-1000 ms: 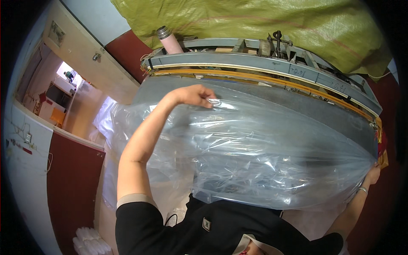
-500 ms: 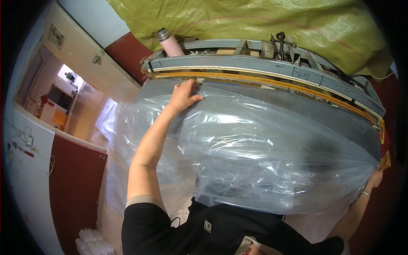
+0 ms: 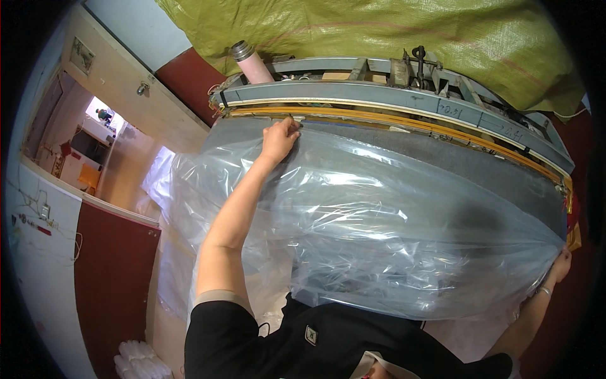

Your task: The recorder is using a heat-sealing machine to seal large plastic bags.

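Observation:
A wide sheet of clear plastic film [image 3: 353, 196] drapes over a grey tabletop [image 3: 435, 155] and hangs down its near side. My left hand [image 3: 281, 139] is at the film's far edge, close to the machine's orange strip [image 3: 379, 118]. Its fingers are pinched together on that edge. At the far right, my right hand [image 3: 560, 265] grips the film's corner, where the creases gather to a point. The film is stretched between both hands, shiny and wrinkled toward the front.
Behind the tabletop runs a grey metal frame [image 3: 328, 92] with a black clamp [image 3: 419, 66]. A pink thermos [image 3: 254, 68] leans there. A yellow-green woven tarp [image 3: 391, 31] hangs behind. On the left are an open door [image 3: 120, 76] and a bundle of clear plastic [image 3: 140, 361].
My left hand has shifted slightly right, and its spread thumb and fingers have closed together at the film's edge. My right hand stays at the corner.

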`<state>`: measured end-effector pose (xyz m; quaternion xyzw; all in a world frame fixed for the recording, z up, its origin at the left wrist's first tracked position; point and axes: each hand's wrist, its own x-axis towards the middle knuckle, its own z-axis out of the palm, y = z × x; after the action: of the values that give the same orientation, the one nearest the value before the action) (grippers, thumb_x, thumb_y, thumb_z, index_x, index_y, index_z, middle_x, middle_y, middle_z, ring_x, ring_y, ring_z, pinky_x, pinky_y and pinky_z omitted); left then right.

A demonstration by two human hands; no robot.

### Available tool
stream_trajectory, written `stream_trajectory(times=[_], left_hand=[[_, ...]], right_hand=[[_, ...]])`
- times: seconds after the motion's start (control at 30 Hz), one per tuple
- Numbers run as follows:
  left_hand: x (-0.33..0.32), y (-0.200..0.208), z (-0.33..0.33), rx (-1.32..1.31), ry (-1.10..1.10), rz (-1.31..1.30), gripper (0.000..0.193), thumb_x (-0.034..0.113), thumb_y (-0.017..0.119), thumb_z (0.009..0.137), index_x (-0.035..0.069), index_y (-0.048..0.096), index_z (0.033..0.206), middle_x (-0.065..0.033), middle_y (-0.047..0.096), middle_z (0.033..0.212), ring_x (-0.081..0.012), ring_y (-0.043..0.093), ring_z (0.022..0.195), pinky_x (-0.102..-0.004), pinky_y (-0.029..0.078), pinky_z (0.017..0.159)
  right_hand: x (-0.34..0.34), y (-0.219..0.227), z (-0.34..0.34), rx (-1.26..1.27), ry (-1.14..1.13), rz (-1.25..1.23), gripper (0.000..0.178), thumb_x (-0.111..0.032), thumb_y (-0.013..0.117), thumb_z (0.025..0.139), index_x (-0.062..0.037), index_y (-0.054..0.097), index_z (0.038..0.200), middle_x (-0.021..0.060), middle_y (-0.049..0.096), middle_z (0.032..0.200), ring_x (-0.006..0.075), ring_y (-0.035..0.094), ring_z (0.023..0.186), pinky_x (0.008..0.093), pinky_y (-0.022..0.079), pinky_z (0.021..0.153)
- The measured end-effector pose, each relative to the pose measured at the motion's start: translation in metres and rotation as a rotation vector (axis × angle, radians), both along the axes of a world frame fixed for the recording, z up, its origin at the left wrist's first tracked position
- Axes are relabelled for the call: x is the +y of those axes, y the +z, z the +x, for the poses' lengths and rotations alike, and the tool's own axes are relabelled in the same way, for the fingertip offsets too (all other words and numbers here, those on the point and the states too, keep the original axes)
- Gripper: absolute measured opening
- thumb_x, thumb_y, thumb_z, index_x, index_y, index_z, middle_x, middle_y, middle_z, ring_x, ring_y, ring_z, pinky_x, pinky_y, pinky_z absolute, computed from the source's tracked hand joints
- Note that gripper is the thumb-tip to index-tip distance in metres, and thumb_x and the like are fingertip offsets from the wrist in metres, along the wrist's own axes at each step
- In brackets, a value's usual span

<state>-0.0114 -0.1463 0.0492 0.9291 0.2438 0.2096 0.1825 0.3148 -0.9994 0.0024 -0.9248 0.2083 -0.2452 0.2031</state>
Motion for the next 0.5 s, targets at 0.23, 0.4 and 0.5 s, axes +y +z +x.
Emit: stream_trajectory(times=[0.23, 0.4, 0.5], left_hand=[[-0.011, -0.001, 0.001, -0.017, -0.051, 0.22, 0.013, 0.018, 0.064, 0.071, 0.009, 0.058, 0.079, -0.0038, 0.06, 0.072, -0.0218, 0.054, 0.081, -0.038, 0.037, 0.073], [0.004, 0.028, 0.0, -0.408, -0.016, 0.038, 0.014, 0.014, 0.051, 0.08, 0.001, 0.055, 0.083, -0.0149, 0.056, 0.078, -0.0285, 0.053, 0.072, -0.0359, 0.043, 0.068], [0.026, 0.03, -0.004, -0.832, 0.127, -0.113, 0.021, 0.022, 0.044, 0.086, 0.004, 0.049, 0.076, -0.0022, 0.045, 0.067, -0.0111, 0.042, 0.063, -0.0259, 0.037, 0.058]], right_hand=[[-0.041, -0.016, -0.012, -0.25, 0.152, 0.487, 0.043, -0.038, 0.064, 0.075, 0.0004, 0.062, 0.095, 0.0065, 0.063, 0.096, 0.0144, 0.056, 0.087, 0.027, 0.042, 0.078], [-0.014, 0.027, 0.002, -0.177, 0.351, 1.184, 0.033, -0.024, 0.057, 0.082, 0.0034, 0.059, 0.1, 0.0083, 0.06, 0.097, 0.0168, 0.056, 0.088, 0.0271, 0.044, 0.078], [0.023, 0.037, 0.039, -0.37, 0.49, 1.031, 0.028, -0.02, 0.044, 0.085, -0.0001, 0.062, 0.095, 0.0081, 0.061, 0.092, 0.0159, 0.055, 0.085, 0.0281, 0.042, 0.076]])
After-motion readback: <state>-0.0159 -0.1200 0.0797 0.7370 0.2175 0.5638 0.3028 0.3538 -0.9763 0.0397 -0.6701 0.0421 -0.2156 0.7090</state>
